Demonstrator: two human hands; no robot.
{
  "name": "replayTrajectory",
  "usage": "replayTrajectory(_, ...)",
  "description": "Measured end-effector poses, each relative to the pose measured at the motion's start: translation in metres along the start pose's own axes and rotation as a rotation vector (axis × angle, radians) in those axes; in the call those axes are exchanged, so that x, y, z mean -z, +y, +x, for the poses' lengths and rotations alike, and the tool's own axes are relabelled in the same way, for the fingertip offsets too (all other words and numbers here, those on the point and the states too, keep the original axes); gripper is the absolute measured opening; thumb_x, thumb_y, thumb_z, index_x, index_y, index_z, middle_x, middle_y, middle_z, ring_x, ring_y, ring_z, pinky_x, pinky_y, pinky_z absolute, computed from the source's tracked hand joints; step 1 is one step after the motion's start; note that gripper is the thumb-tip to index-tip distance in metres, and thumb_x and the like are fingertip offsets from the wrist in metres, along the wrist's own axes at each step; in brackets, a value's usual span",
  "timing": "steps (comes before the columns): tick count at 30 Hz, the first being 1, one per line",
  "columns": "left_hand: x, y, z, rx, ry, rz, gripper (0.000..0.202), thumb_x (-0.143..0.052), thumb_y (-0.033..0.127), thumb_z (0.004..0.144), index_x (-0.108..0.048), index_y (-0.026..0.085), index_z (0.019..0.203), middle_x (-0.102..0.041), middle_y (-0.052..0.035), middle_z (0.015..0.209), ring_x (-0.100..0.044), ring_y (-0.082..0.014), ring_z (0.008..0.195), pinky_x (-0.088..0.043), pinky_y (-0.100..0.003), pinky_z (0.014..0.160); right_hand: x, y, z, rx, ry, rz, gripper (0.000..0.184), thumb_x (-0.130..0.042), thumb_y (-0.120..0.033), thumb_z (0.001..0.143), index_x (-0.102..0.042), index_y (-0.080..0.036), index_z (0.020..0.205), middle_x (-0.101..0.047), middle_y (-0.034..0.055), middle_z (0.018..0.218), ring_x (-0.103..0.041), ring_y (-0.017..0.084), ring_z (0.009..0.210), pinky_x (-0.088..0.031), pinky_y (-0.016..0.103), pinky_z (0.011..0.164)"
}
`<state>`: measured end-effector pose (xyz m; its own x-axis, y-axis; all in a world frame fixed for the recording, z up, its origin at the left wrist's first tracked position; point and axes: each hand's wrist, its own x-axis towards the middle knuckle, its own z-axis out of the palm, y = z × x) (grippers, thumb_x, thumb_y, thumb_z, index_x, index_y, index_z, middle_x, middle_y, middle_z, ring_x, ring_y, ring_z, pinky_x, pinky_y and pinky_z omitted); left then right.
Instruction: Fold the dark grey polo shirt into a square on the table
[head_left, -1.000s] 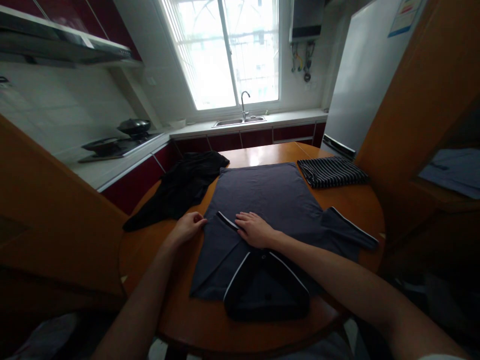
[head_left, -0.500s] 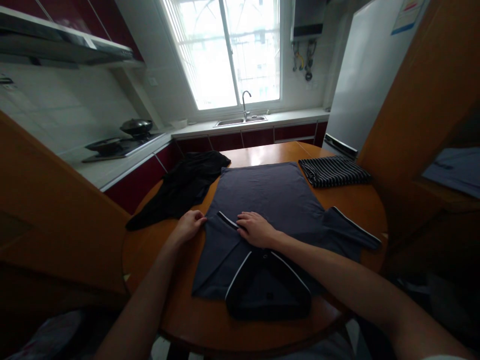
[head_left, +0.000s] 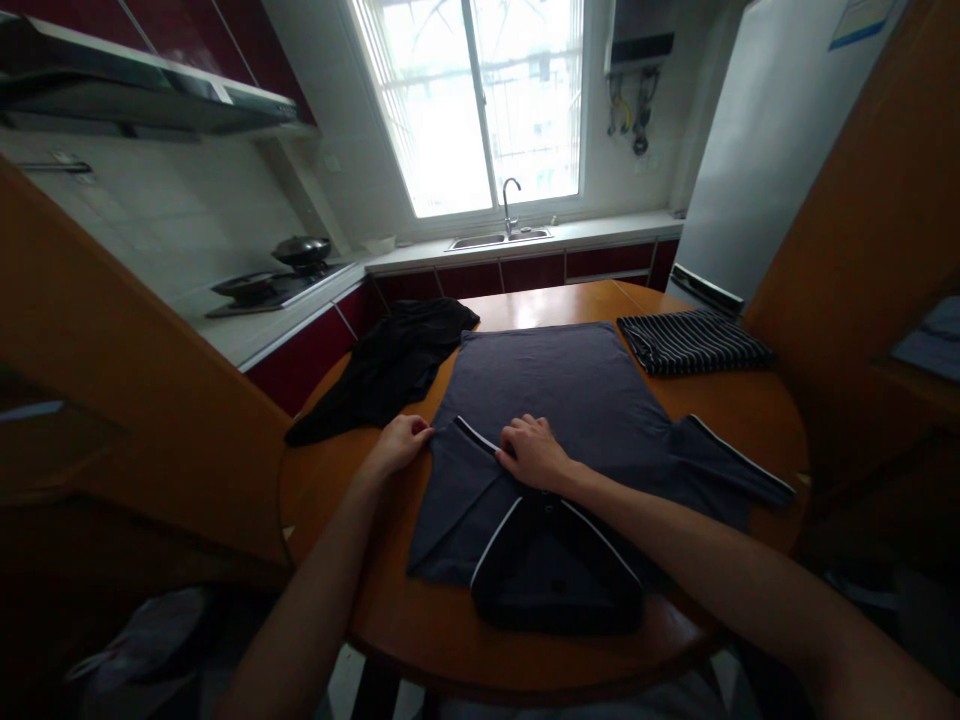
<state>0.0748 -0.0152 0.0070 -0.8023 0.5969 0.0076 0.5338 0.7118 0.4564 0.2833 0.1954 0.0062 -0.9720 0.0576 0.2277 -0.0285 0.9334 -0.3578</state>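
A grey-blue polo shirt (head_left: 555, 370) lies spread on the round wooden table (head_left: 420, 640), its dark, white-edged collar (head_left: 559, 600) toward me. The left sleeve is folded inward over the body, so its black-and-white cuff (head_left: 474, 435) rests near the middle. My left hand (head_left: 403, 442) pinches the shirt's left edge at that fold. Across the shirt's front lies my right hand (head_left: 532, 452), fingers curled, with the thumb at the inner end of the cuff; its fingertips are partly hidden. The other sleeve (head_left: 727, 460) stretches out to the right.
A crumpled black garment (head_left: 390, 360) lies at the table's left, and a folded striped cloth (head_left: 694, 342) at the back right. Beyond the table are a sink (head_left: 499, 240), a stove with pans (head_left: 281, 285) and a fridge (head_left: 772, 150). Wooden panels flank both sides.
The view has shifted, so everything sits a little further right. My right hand's fingers have gone from lying nearly flat to curled. My left hand stays at the shirt's edge.
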Motion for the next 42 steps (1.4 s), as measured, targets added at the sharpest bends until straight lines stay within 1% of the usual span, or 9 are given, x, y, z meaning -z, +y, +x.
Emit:
replayTrajectory(7, -0.001, 0.002, -0.002, 0.015, -0.003, -0.004, 0.020, -0.061, 0.036, 0.077, -0.068, 0.018, 0.073, -0.073, -0.0069, 0.078, -0.067, -0.0229, 0.077, -0.045, -0.029, 0.069, -0.005, 0.002, 0.001, 0.031, 0.004, 0.071, 0.012, -0.059, -0.026, 0.092, -0.065, -0.018, 0.086, -0.066, 0.0070, 0.097, -0.053, 0.022, 0.097, -0.030, 0.036, 0.085)
replayTrajectory(13, -0.003, 0.004, -0.002, 0.013, 0.006, 0.006, 0.019, -0.060, 0.035, 0.077, -0.066, 0.018, 0.072, -0.072, -0.0066, 0.078, -0.066, -0.0224, 0.076, -0.046, -0.029, 0.069, -0.005, 0.001, 0.001, 0.019, 0.024, 0.204, 0.015, -0.065, -0.031, 0.090, -0.064, -0.019, 0.098, -0.068, 0.0032, 0.090, -0.056, 0.020, 0.092, -0.028, 0.034, 0.084)
replayTrajectory(17, -0.003, 0.005, -0.003, 0.017, 0.019, 0.015, 0.018, -0.060, 0.035, 0.078, -0.066, 0.018, 0.073, -0.072, -0.0072, 0.079, -0.066, -0.0230, 0.078, -0.046, -0.029, 0.070, -0.001, -0.001, 0.000, 0.031, 0.005, 0.175, 0.018, -0.069, -0.031, 0.087, -0.065, -0.019, 0.100, -0.069, 0.0031, 0.091, -0.058, 0.021, 0.094, -0.028, 0.035, 0.087)
replayTrajectory(22, -0.001, 0.008, -0.004, 0.023, 0.011, 0.025, 0.018, -0.060, 0.034, 0.078, -0.066, 0.019, 0.073, -0.072, -0.0066, 0.078, -0.066, -0.0229, 0.077, -0.047, -0.029, 0.070, 0.002, -0.007, -0.001, 0.019, -0.025, 0.107, 0.013, -0.062, -0.024, 0.090, -0.064, -0.019, 0.102, -0.070, 0.0049, 0.095, -0.060, 0.021, 0.095, -0.028, 0.035, 0.088)
replayTrajectory(24, 0.000, 0.009, -0.004, 0.021, 0.010, 0.027, 0.018, -0.060, 0.034, 0.078, -0.067, 0.018, 0.073, -0.072, -0.0070, 0.080, -0.066, -0.0227, 0.077, -0.047, -0.029, 0.070, 0.003, -0.010, -0.003, -0.022, -0.017, 0.059, 0.013, -0.056, -0.027, 0.093, -0.065, -0.019, 0.098, -0.070, 0.0073, 0.096, -0.060, 0.022, 0.095, -0.029, 0.036, 0.088)
replayTrajectory(26, 0.000, 0.008, -0.004, 0.018, 0.007, 0.028, 0.018, -0.060, 0.034, 0.078, -0.067, 0.018, 0.074, -0.072, -0.0074, 0.080, -0.066, -0.0226, 0.076, -0.047, -0.029, 0.069, 0.004, -0.013, -0.004, -0.055, -0.023, 0.013, 0.020, -0.053, -0.034, 0.096, -0.065, -0.018, 0.093, -0.070, 0.0099, 0.097, -0.060, 0.024, 0.096, -0.030, 0.038, 0.088)
replayTrajectory(28, 0.000, 0.008, -0.004, 0.017, 0.002, 0.029, 0.019, -0.059, 0.034, 0.078, -0.067, 0.018, 0.073, -0.072, -0.0075, 0.079, -0.066, -0.0228, 0.076, -0.047, -0.030, 0.069, 0.005, -0.015, -0.006, -0.054, -0.054, -0.017, 0.026, -0.055, -0.041, 0.095, -0.064, -0.017, 0.091, -0.070, 0.0115, 0.099, -0.060, 0.026, 0.098, -0.031, 0.040, 0.088)
replayTrajectory(30, -0.001, 0.007, -0.004, 0.018, 0.001, 0.031, 0.019, -0.059, 0.034, 0.078, -0.067, 0.018, 0.073, -0.072, -0.0078, 0.080, -0.066, -0.0232, 0.076, -0.046, -0.030, 0.070, 0.007, -0.015, -0.006, -0.039, -0.083, -0.027, 0.026, -0.058, -0.042, 0.094, -0.064, -0.017, 0.091, -0.069, 0.0120, 0.102, -0.059, 0.027, 0.100, -0.031, 0.041, 0.089)
replayTrajectory(42, 0.000, 0.009, -0.005, 0.029, 0.010, 0.016, 0.016, -0.062, 0.032, 0.079, -0.067, 0.018, 0.074, -0.073, -0.0077, 0.081, -0.068, -0.0233, 0.078, -0.048, -0.029, 0.071, -0.002, -0.011, -0.004, -0.034, -0.053, 0.015, 0.016, -0.050, -0.025, 0.095, -0.063, -0.017, 0.091, -0.069, 0.0099, 0.104, -0.057, 0.024, 0.100, -0.033, 0.039, 0.087)
